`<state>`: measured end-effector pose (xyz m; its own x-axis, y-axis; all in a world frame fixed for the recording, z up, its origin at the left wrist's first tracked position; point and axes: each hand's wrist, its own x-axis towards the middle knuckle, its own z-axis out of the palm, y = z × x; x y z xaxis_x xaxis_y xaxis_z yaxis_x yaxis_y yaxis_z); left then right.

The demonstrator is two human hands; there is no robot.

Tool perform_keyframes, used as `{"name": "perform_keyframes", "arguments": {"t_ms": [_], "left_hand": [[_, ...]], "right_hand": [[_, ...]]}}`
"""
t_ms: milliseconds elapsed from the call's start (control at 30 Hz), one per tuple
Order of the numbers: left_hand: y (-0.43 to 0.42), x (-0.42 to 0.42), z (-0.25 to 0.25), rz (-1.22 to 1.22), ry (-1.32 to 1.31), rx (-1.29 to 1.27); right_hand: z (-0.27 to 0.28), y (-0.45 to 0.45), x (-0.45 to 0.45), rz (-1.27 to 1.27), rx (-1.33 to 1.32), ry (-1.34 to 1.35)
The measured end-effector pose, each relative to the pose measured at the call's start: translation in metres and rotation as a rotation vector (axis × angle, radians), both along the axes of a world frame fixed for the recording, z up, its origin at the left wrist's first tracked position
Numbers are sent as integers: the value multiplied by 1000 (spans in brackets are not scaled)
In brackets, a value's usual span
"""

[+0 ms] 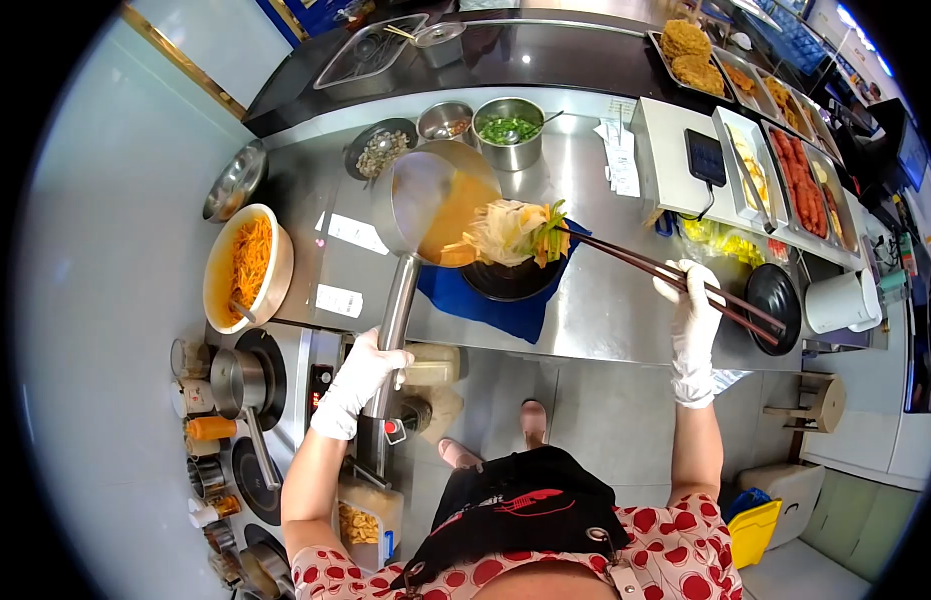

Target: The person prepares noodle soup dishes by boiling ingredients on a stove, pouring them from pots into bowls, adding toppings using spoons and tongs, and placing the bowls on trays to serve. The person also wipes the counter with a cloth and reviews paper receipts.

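My left hand [366,375], in a white glove, is wrapped round the long metal handle of a saucepan [411,200] that is tilted over a black bowl [511,281]. Orange-brown broth shows inside the pan. My right hand [694,300], also gloved, grips long dark chopsticks [636,260]. Their tips reach the noodles and vegetables [511,230] at the pan's rim above the bowl. Under the bowl lies a blue cloth [436,300] on the steel counter [606,320].
A bowl of orange shreds [251,265] stands at the left, above burners with another saucepan [238,383]. Behind are a pot of chopped greens [509,130] and a dish of small pieces [381,152]. At right are food trays [796,180] and an empty black dish [773,308].
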<state>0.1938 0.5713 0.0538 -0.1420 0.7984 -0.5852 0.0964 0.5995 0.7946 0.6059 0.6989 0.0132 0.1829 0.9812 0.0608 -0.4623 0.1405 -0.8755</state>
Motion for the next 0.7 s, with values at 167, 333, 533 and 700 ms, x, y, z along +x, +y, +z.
{"name": "perform_keyframes", "arguments": {"t_ms": [167,333,533,700], "left_hand": [[4,2,7,6,5,10],[7,3,8,-10,42,7],[6,3,7,-12,35,3],[5,6,10,-10,75,-1]], "right_hand": [[0,-2,-12,79,54,-184],[31,-17,-66,491,242,-875],[19,-2,-108,550,746,-1016],[73,3,-72,375,322,-905]]}}
